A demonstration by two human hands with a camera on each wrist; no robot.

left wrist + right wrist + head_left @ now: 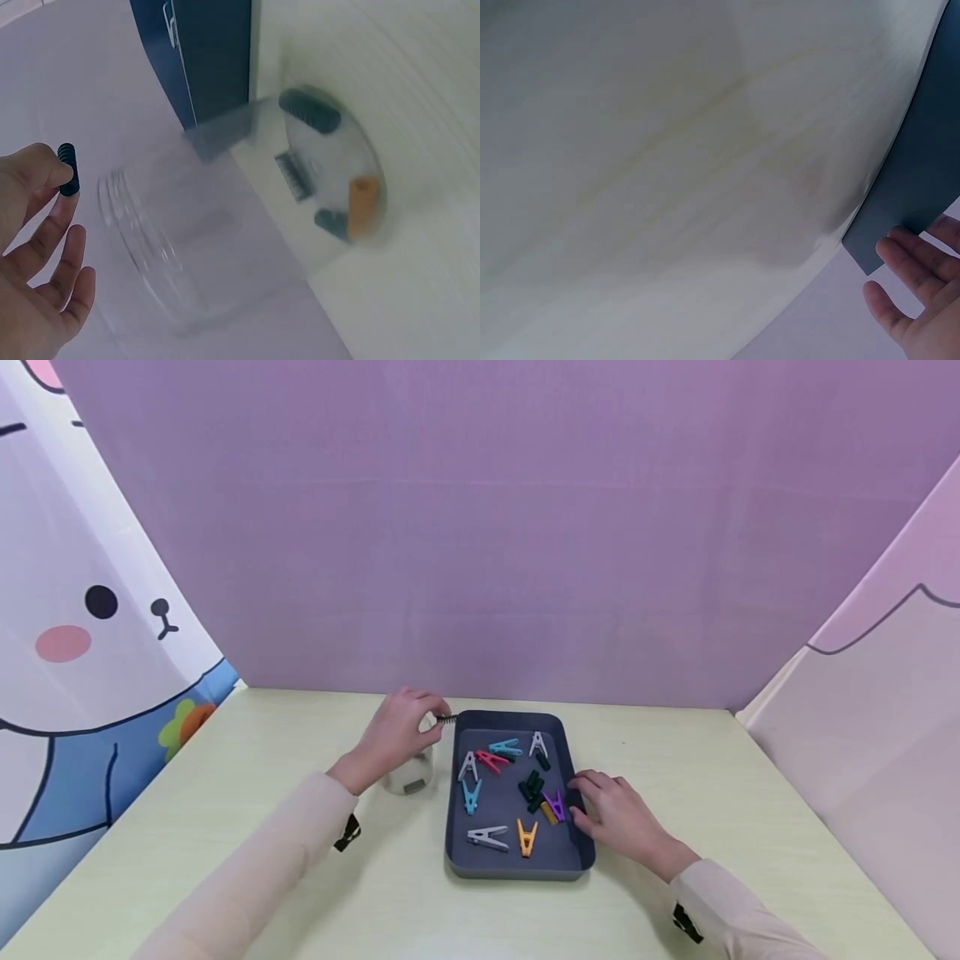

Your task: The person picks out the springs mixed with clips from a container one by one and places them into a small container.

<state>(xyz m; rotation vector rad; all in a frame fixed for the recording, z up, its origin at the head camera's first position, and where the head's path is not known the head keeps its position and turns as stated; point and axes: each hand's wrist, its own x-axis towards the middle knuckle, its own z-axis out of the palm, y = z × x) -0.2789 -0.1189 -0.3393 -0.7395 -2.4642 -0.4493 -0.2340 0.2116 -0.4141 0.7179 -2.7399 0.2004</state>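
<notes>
My left hand (401, 731) pinches a small dark ridged tube (67, 169) between thumb and index finger, the other fingers loosely bent. Just below that hand stands a clear jar (408, 775); the tube is outside its mouth. Inside the jar lie several ridged tubes, among them an orange tube (363, 208) and a dark green tube (310, 110). To the right is a dark grey tray (517, 865) holding dark green tubes (532, 787), a yellow tube (549, 812) and several coloured clips. My right hand (618, 814) touches the tray's right rim with its fingers slightly bent.
In the tray are a purple clip (556, 805), a yellow clip (527, 838), a red clip (491, 761), and several blue and grey ones. The pale table (697, 777) meets a purple cloth backdrop (525, 568) behind the tray. Printed cloths hang at both sides.
</notes>
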